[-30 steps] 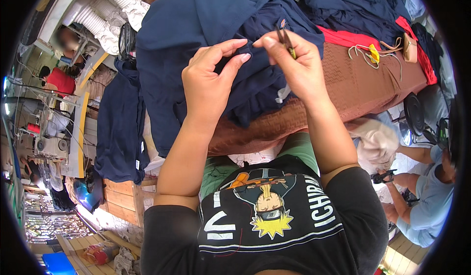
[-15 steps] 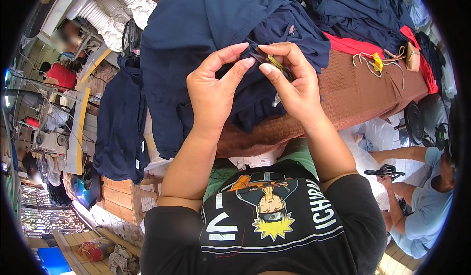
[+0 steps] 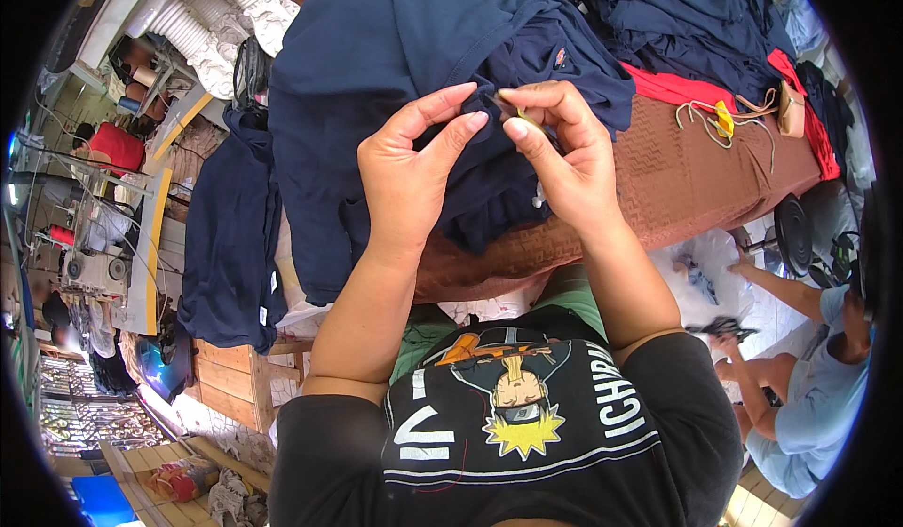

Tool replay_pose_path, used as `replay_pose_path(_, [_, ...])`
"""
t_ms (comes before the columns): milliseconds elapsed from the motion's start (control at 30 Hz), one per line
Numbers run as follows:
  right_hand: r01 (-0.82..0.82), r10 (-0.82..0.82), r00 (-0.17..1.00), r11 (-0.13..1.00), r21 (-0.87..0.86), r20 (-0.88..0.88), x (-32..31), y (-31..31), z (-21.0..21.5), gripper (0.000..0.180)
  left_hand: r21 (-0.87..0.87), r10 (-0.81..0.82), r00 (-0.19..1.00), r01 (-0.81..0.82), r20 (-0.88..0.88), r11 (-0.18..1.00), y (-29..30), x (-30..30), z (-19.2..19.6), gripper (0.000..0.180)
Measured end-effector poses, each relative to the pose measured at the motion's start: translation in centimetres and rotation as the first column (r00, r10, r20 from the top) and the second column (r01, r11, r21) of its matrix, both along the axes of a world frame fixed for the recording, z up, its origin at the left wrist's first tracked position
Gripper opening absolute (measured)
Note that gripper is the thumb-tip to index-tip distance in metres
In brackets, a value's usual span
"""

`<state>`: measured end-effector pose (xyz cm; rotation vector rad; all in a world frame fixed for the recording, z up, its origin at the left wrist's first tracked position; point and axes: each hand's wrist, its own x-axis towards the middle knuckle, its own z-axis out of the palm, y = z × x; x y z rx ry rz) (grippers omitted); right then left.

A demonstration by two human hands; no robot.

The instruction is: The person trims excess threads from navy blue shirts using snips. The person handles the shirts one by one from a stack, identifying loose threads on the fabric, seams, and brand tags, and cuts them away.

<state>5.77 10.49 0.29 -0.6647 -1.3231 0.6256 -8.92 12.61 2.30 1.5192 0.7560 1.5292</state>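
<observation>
A navy garment [image 3: 367, 66] lies spread and bunched over the brown-covered table. My left hand [image 3: 411, 165] pinches a small fold of its dark cloth between thumb and forefinger. Close beside that fold, my right hand [image 3: 570, 155] grips a pair of small yellow thread snips [image 3: 529, 118], their metal tip at the cloth. Fingers hide most of the snips, so whether the blades touch the fabric is unclear. A small coloured patch [image 3: 561, 57] shows on the garment beyond my hands.
Brown cloth [image 3: 696, 165] covers the table; on it sit a yellow piece with cords [image 3: 724, 120] and a tan item [image 3: 791, 111]. More navy clothing [image 3: 673, 19] is heaped at far right, another piece [image 3: 230, 235] hangs left. A person in light blue [image 3: 818, 386] crouches at right.
My right hand has turned slightly, shifting the snips a little beside the pinched cloth. My left hand stays in place. The person at right has stretched an arm out toward the plastic.
</observation>
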Motion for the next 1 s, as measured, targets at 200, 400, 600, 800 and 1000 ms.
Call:
replay_pose_path(200, [0.015,-0.015,0.998,1.0,0.002,0.054,0.2,0.4,-0.4,0.017,0.001,0.017,1.0,-0.017,-0.023,1.0,0.0,0.1,-0.2,0.026])
replay_pose_path(400, [0.125,-0.132,0.985,0.99,0.06,0.111,1.0,-0.1,0.1,0.018,0.072,0.088,0.986,-0.078,-0.14,0.994,0.0,0.4,-0.2,0.026])
replay_pose_path(600, [0.252,-0.325,0.874,0.939,0.235,0.362,1.9,-0.3,0.1,0.023,0.176,0.159,0.965,-0.123,-0.21,0.977,0.0,0.7,-0.5,0.027])
replay_pose_path(800, [0.367,-0.415,0.876,0.905,0.216,0.245,3.6,-0.7,0.0,0.025,0.536,0.258,0.942,-0.106,-0.217,0.837,1.9,0.0,0.6,0.02])
replay_pose_path(1000, [0.282,-0.29,0.952,0.955,-0.088,-0.096,4.8,0.6,0.5,0.023,0.594,0.382,0.731,0.041,-0.566,0.803,11.4,4.1,8.6,0.044])
